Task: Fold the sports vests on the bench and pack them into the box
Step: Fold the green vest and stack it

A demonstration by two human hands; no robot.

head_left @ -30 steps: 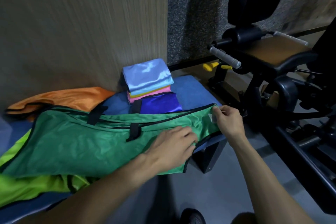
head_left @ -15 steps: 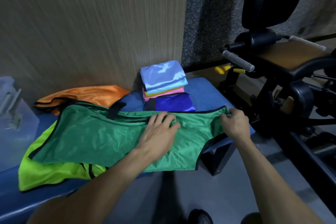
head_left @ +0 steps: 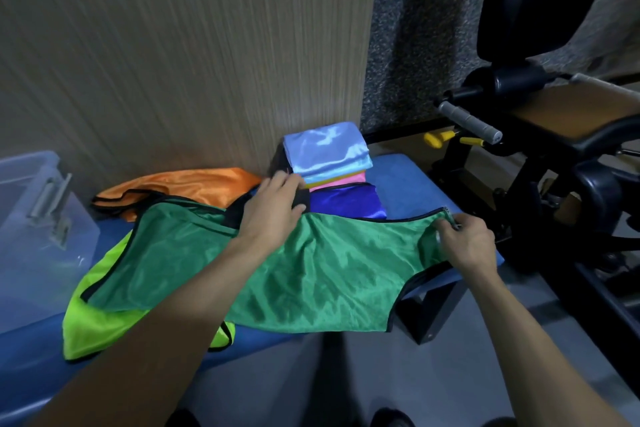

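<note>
Right hand [head_left: 462, 242] pinches green vest [head_left: 311, 270]; left hand [head_left: 273, 208] grips its strap.

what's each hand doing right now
left hand: fingers grip a black strap of the green vest.
right hand: fingers pinch the green vest's corner.

Both hands [head_left: 273, 208] on green vest [head_left: 311, 270]

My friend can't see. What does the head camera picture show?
Two hands spread a green vest on a blue bench: the left hand grips its black strap, the right hand pinches its corner. Behind lie folded vests, an orange vest and a clear box.
</note>
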